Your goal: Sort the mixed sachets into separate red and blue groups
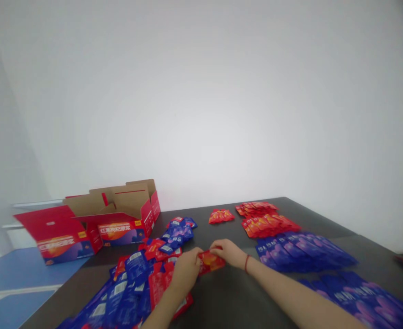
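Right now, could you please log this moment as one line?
left hand: holds red sachet | right hand: holds same sachet | beside: loose blue and red sachets | far left: open red carton

The hands [187,269] [229,253] partly hide a red sachet [211,262]. Near blue sachets [369,301] run off the frame, their print unreadable.

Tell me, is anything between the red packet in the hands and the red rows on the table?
Yes, the right hand sits between the red packet and the red rows.
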The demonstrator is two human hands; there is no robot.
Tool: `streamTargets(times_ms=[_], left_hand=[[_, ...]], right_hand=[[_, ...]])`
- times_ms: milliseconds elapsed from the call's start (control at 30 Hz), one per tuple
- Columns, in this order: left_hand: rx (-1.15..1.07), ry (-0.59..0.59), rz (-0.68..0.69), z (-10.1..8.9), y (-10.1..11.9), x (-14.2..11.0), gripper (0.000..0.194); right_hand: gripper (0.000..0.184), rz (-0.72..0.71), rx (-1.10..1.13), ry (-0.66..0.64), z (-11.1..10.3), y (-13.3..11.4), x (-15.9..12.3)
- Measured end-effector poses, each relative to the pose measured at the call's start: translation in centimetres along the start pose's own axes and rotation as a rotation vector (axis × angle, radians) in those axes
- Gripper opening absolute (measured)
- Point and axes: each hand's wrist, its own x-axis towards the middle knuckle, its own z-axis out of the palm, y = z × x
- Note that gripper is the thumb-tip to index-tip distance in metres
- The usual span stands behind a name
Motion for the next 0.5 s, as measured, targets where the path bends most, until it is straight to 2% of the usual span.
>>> streamTargets(times_ms=[100, 233, 300, 367, 433, 500], left_hand=[[-0.200, -0.036, -0.019, 1.0, 0.4, -1.0, 0.037], [-0.028, 0.006, 0.009, 3.6, 2.5, -2.8, 0.048], [0.007, -0.039, 0.035, 4.6, 3.7, -3.9, 0.053], [-0.020, -0.143, 0.045, 5.1, 4.5, -4.8, 0.059], [-0.044, -0.218, 0.046, 5.4, 4.8, -5.4, 0.074], [-0.060, -0.232, 0.054, 5.6, 4.6, -5.6, 0.081]], right_hand=[[0.024, 0.065, -0.006, -0.038, 0.4, 0.5, -1.0], [0.026, 0.129, -0.102, 0.028, 1.6, -0.2, -2.4], [0.033, 0.092, -0.160, 0.063, 2.2, -0.9, -3.1], [0.041, 0.001, -0.233, 0.059, 2.9, -1.2, -4.0], [0.044, -0.060, -0.295, 0.012, 3.4, -1.1, -5.1], [0.047, -0.059, -0.309, -0.046, 3.3, -0.6, -6.0]])
